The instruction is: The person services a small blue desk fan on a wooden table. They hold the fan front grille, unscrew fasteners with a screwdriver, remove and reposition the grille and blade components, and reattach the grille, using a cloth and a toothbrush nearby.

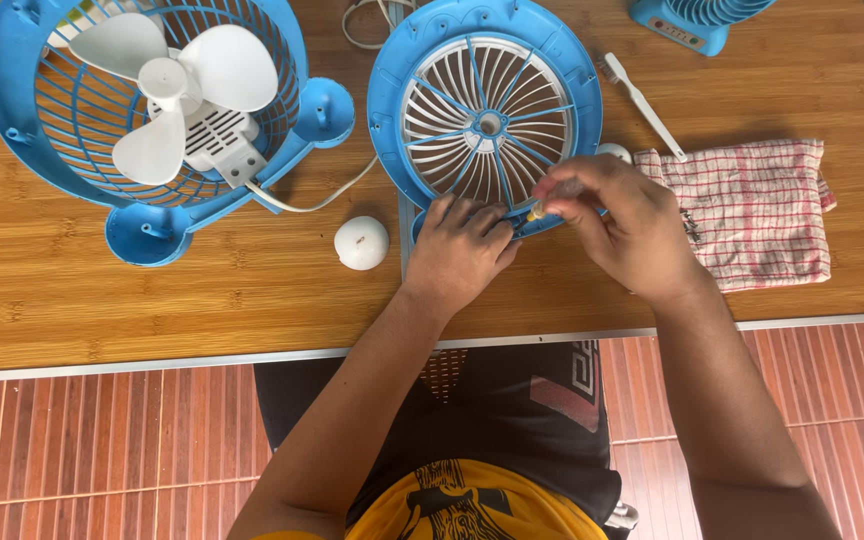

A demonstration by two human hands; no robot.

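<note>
Fingers (552,192) pinching small yellowish piece at blue fan grille (485,115) rim, left hand (457,250) pressing grille steady on tabletop (202,300).

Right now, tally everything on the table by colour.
Blue: 3 – fan body with blades, front grille under left hand and right hand, small fan
White: 2 – round cap, toothbrush
Red-checked: 1 – cloth
Total: 6
</note>
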